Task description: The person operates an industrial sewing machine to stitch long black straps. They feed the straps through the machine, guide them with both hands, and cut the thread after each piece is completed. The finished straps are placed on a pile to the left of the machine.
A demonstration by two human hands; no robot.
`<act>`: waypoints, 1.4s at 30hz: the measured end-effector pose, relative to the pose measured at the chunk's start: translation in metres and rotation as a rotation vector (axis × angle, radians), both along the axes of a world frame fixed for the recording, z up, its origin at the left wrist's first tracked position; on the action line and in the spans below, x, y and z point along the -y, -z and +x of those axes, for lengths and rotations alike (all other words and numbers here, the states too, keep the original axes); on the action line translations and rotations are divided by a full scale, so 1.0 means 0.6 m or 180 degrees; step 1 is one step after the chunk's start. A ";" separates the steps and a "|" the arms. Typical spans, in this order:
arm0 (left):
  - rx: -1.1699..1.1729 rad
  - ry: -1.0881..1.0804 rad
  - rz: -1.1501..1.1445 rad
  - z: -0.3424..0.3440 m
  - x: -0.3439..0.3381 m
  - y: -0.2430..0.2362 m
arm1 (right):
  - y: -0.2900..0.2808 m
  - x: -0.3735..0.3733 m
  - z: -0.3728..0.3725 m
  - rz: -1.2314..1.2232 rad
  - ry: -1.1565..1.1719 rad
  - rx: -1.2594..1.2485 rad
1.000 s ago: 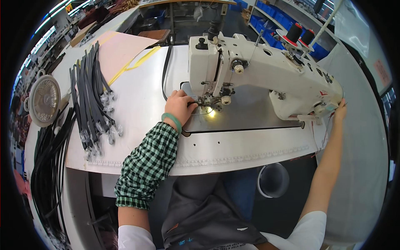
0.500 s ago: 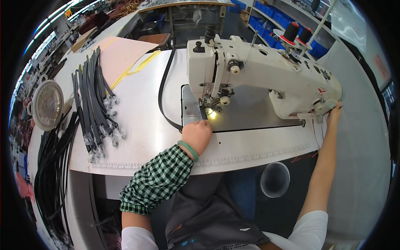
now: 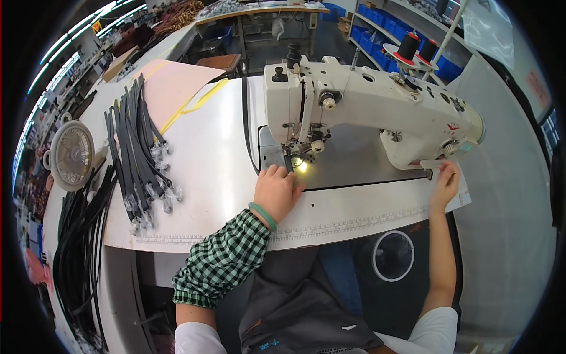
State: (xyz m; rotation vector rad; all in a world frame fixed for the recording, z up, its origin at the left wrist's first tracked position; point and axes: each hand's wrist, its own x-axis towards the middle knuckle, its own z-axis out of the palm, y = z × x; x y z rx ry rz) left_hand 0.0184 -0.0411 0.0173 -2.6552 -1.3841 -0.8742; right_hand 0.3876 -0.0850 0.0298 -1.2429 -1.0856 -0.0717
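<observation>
A white sewing machine [image 3: 365, 100] stands over a metal bed plate, its small lamp lighting the needle area. A black strap [image 3: 246, 118] arcs down from behind to the plate's left edge, and a dark strap end [image 3: 288, 161] lies beneath the presser foot. My left hand [image 3: 276, 192], with a green bangle and checked sleeve, is closed on that strap just in front of the foot, fingertips near the needle. With curled fingers, my right hand [image 3: 446, 184] grips the pale lever [image 3: 432, 164] low on the machine's right side.
Dark straps with plastic-wrapped ends [image 3: 138, 159] lie left on the white table [image 3: 206, 200], beside pink sheet material [image 3: 177, 85]. Long black straps [image 3: 82, 253] hang off the left edge near a light strainer-like basket [image 3: 72, 154]. Thread spools [image 3: 408, 47] stand behind the machine.
My right hand has come from the machine's right end down and left onto the lever. The left hand's fingers have spread a little at the strap, and the strap's arc has straightened.
</observation>
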 end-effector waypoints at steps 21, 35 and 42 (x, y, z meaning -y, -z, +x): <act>-0.0891 0.0888 -0.0079 0.004 0.186 -0.018 | 0.019 -0.043 -0.337 -0.0654 -0.3400 0.2589; -0.0109 0.1105 -0.1133 -0.036 0.289 0.064 | 0.039 -0.048 -0.340 -0.0185 -0.3261 0.2860; 0.2661 0.0229 -0.3977 -0.041 0.274 0.146 | 0.031 -0.043 -0.341 -0.0185 -0.3474 0.3106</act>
